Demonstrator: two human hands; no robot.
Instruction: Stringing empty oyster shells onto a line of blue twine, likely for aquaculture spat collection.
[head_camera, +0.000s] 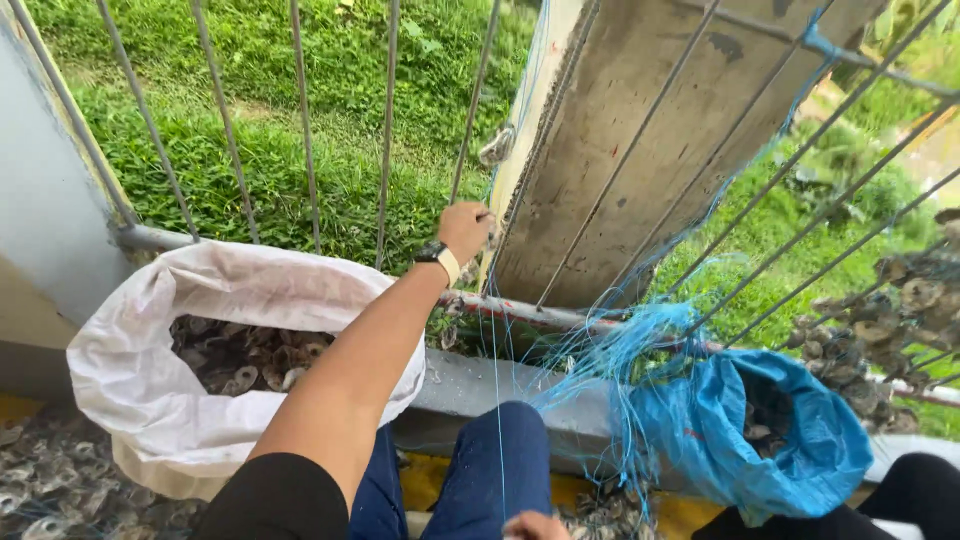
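A thin blue string (497, 330) runs nearly vertically from the railing area down to the bottom edge of the view. Its upper end meets the left hand (465, 230), which is raised against the metal railing bars (388, 120) beside a grey concrete pillar (640, 140). The fingers of the left hand are curled closed around the string's upper part; a dark watch with a pale strap (438, 257) sits on the wrist. The right hand (535, 526) is only partly visible at the bottom edge, at the lower end of the string; whether its fingers are closed on it cannot be determined.

To the right of the string, a tangle of loose blue string (630, 350) hangs from the bars and spills toward an open blue bag (800, 450). Strung shells (880, 320) hang in clusters at the far right.

To the left, an open white sack (150, 390) leans against the railing base, holding grey shells (240, 360). More shells (50, 490) lie on the floor beside it.

Open room is limited: the arm passes between the sack and the pillar, with the low concrete ledge (470, 385) directly ahead of the knees in blue trousers (500, 460). Beyond the bars lies green grass (300, 100).
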